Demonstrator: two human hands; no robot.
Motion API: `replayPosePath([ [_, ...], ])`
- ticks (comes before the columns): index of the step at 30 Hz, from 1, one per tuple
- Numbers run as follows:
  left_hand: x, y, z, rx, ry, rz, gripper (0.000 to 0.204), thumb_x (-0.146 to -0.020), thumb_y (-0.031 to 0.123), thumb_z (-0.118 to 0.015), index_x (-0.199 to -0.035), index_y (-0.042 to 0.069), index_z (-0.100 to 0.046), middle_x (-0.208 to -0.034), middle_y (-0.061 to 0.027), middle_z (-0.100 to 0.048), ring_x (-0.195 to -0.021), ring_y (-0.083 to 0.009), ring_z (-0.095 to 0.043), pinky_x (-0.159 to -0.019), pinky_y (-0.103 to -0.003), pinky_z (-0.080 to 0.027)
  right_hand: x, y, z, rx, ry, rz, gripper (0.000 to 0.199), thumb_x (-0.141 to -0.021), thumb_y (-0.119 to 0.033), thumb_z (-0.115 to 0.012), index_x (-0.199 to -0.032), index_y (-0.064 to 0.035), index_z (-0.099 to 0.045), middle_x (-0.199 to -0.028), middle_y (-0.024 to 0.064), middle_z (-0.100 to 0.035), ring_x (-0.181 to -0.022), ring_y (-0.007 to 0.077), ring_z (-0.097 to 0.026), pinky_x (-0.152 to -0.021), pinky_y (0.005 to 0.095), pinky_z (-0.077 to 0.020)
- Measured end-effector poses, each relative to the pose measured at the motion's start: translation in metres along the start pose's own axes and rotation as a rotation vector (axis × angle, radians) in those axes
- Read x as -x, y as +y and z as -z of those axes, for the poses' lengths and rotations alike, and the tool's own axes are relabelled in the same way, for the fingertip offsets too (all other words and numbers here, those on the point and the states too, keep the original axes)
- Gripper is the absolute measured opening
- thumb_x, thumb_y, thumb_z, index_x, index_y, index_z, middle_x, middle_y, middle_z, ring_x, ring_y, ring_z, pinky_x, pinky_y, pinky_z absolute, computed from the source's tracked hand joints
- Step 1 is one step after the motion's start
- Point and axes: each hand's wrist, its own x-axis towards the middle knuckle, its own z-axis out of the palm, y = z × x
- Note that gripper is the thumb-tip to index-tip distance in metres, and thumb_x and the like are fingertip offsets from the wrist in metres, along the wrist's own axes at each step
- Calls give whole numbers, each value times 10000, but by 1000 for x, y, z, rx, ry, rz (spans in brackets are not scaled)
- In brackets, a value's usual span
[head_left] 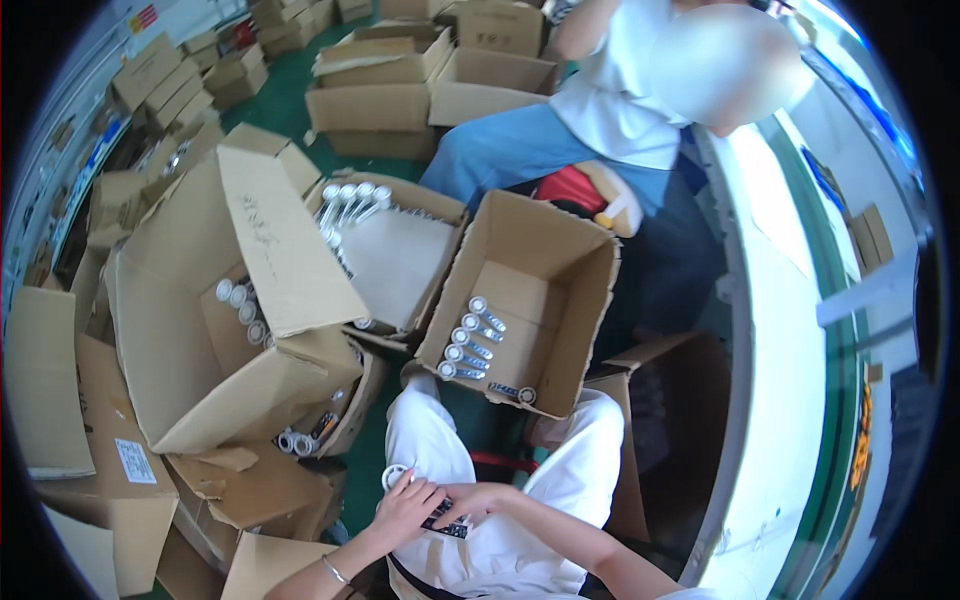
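Over my lap, my left hand (408, 508) is closed around a tube-shaped item with a round white-rimmed end (394, 477). A dark printed part (450, 524), which seems to belong to the same tube, shows below the fingers. My right hand (474, 500) meets the left one there, its fingers bent down onto the dark part; the fingertips are partly hidden. Just ahead of my knees stands an open cardboard box (545, 235). Several silver tubes (468, 345) with round ends lie in a row inside it, and another tube (512, 391) lies at its near side.
A tall open carton (180, 270) at the left holds more tubes (245, 310). Behind it, a shallower box (400, 260) carries tubes around a pale sheet. A seated person (620, 110) is across from me. A white table edge (770, 400) runs along the right, beside a dark open box (670, 430).
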Motion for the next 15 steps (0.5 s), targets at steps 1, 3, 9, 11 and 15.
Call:
replayPosePath([
  [1,5,2,-2,-29,-2,19,504,-570,181,-688,-1027,74,-504,-987,-70,-513,-1045,-220,-462,-994,-431,-257,-8,8,-10,-7,56,74,483,-720,-241,-696,-1096,-20,-490,-939,38,-549,-835,111,-498,-722,249,-430],
  [3,18,11,-8,-76,3,24,469,-607,167,-662,-1039,69,-507,-1004,-74,-516,-1064,-224,-453,-993,-431,-255,-12,9,-20,-3,123,167,485,-701,-210,-708,-1090,-22,-488,-952,36,-545,-856,114,-492,-744,254,-422],
  [9,44,71,-3,178,473,689,736,-591,57,-671,-1234,-8,-318,-1292,-235,-252,-1171,-402,-318,-1008,-476,-206,-7,26,-26,-132,190,-48,475,-693,-232,-724,-1060,-34,-497,-914,42,-557,-795,87,-512,-688,227,-426],
  [11,56,77,-27,126,533,816,762,-679,78,-658,-1286,-30,-211,-1302,-265,-180,-1176,-375,-322,-999,-445,-239,3,21,-31,-159,231,-17,492,-698,-230,-724,-1082,-35,-486,-944,45,-550,-776,86,-522,-690,223,-429],
  [15,32,87,-26,1440,997,790,398,-912,164,-389,-1254,-23,-314,-1229,-108,-421,-1110,-176,-421,-918,-307,-335,37,-33,-60,-447,223,296,469,-714,-147,-708,-1094,-19,-464,-967,29,-531,-852,102,-510,-772,238,-419],
])
